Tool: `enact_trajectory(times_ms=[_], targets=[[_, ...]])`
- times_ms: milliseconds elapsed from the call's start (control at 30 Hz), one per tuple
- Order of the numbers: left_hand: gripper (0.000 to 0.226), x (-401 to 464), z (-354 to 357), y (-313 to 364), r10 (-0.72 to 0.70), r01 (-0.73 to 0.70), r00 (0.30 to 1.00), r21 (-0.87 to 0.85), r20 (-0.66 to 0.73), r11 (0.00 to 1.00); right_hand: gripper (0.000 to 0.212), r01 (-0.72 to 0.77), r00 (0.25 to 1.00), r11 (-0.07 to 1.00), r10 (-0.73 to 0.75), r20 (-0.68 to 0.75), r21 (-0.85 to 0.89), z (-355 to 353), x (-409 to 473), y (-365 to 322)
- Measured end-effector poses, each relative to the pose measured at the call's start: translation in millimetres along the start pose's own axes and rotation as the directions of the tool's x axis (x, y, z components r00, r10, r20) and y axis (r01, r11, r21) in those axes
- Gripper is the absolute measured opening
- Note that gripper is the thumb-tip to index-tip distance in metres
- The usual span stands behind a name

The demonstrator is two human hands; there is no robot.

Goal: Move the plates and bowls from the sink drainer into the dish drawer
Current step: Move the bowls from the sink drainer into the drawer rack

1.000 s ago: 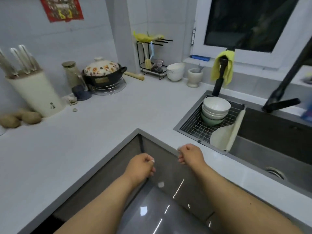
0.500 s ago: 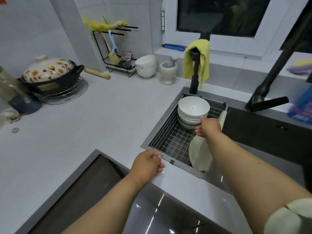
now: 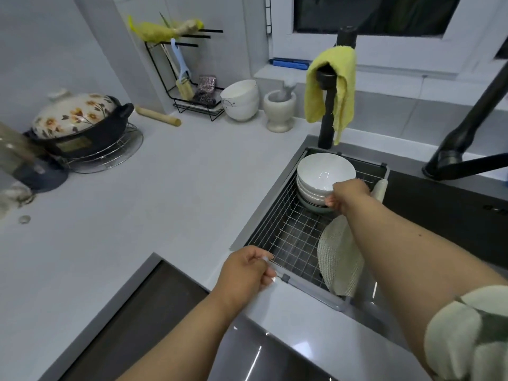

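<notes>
Right hand (image 3: 347, 194) at the stacked bowls (image 3: 323, 177) in the sink drainer (image 3: 288, 235)

Its fingers curled against the stack's near side; a one-sided grip risked the nested bowls sliding or tipping; the plate (image 3: 336, 259) leaned beneath the forearm and might be knocked; the left hand (image 3: 246, 272), loosely curled, held nothing.

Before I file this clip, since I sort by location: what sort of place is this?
Most likely a home kitchen: a sink with a wire drainer holding stacked bowls, a black faucet, and a floral-lidded pot on the countertop.
</notes>
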State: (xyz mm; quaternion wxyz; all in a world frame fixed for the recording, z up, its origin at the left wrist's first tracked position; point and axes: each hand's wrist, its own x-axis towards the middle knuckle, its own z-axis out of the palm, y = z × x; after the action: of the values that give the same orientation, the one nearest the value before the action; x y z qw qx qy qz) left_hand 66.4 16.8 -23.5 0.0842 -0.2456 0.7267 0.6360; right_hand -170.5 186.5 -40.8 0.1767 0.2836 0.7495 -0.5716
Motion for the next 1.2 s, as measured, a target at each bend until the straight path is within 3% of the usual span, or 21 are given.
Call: enact_trajectory(times_ms=[67,267,500,567,700,900,967,1067,1200], targets=[[0.016,1,0,0,0.002,-0.002,1.000,-0.007,-0.001,1.000,0.032,0.020,0.999,0.997,-0.023,-0.044,-0.072,-1,5,1],[0.016,-1,0,2,0.007,-0.008,1.000,-0.041,-0.010,0.999,0.038,0.209,0.962,0.977,-0.214,-0.171,-0.044,-7,-12,1],[0.011,-1,-5,23,0.038,-0.058,0.993,-0.179,-0.110,0.982,0.040,0.415,0.903,0.910,-0.410,-0.128,0.007,-14,-80,4],[0.014,-4,-9,31,0.018,-0.054,0.991,-0.273,-0.132,0.960,0.044,0.439,0.896,0.898,-0.437,-0.079,0.015,-14,-112,14],[0.044,-23,-23,43,-0.017,-0.025,0.997,-0.530,-0.073,0.848,0.044,0.476,0.877,0.880,-0.475,0.072,0.002,-12,-181,34],[0.056,-66,-58,33,0.114,-0.103,0.993,-0.703,-0.032,0.704,0.049,0.526,0.806,0.850,-0.510,0.299,0.032,5,-260,54],[0.051,-82,-70,27,0.079,-0.122,0.993,-0.714,-0.093,0.690,0.050,0.538,0.776,0.841,-0.520,0.356,0.054,16,-276,62],[0.027,-109,-92,12,0.013,-0.147,0.983,-0.751,-0.181,0.644,0.038,0.489,0.735,0.862,-0.490,0.469,0.133,34,-294,76],[0.032,-151,-125,-15,-0.006,-0.212,0.965,-0.790,-0.263,0.575,0.032,0.339,0.626,0.926,-0.353,0.695,0.166,63,-321,100]])
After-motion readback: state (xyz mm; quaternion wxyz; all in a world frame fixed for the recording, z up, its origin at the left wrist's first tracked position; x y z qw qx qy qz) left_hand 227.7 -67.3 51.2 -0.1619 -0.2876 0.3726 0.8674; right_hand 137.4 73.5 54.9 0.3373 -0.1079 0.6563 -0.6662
